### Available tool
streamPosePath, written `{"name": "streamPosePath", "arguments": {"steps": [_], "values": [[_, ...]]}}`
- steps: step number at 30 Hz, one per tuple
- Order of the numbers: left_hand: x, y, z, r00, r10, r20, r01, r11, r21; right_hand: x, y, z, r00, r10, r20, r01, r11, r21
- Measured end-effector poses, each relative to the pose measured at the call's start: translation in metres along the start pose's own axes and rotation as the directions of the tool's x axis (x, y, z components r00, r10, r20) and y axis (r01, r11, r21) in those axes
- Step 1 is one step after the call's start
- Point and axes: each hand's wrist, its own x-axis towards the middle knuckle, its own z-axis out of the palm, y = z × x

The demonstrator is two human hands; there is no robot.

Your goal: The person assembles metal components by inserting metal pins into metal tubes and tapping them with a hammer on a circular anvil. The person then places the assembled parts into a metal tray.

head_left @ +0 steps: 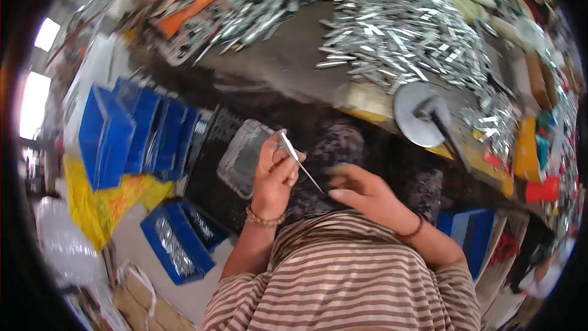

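In my left hand [274,175] is a slim silver metal piece [289,146], pinched between thumb and fingers. It is wider at the top and narrows into a thin rod that slants down to the right. I cannot tell its exact kind. My right hand [361,190] is beside the rod's lower end, thumb side toward it. Motion smears its fingers, so whether they hold anything is unclear. Both hands are over my lap, in front of my striped shirt. Just left of my left hand lies a clear plastic tray [245,153] in a dark crate.
A worktable [269,67] ahead carries a large heap of silver metal pieces [404,24]. On its near edge sits a round metal disc [421,113] with a dark handle. Blue bins [107,135], a yellow bag [92,202] and a blue box of metal pieces [174,242] stand at left.
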Motion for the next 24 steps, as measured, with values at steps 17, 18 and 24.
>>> {"name": "streamPosePath", "arguments": {"steps": [17, 18, 24], "values": [[0.077, -0.003, 0.155, 0.783, 0.081, 0.616, -0.397, 0.829, 0.395, -0.057, -0.083, -0.105, 0.762, -0.58, -0.289, 0.073, 0.519, -0.852], [0.079, -0.005, 0.162, 0.798, 0.093, 0.596, -0.411, 0.806, 0.426, -0.057, -0.078, -0.112, 0.742, -0.626, -0.242, 0.035, 0.396, -0.918], [0.088, -0.015, 0.172, 0.639, 0.185, 0.747, -0.761, 0.295, 0.578, -0.043, -0.053, -0.138, 0.715, -0.671, -0.198, -0.04, 0.244, -0.969]]}}
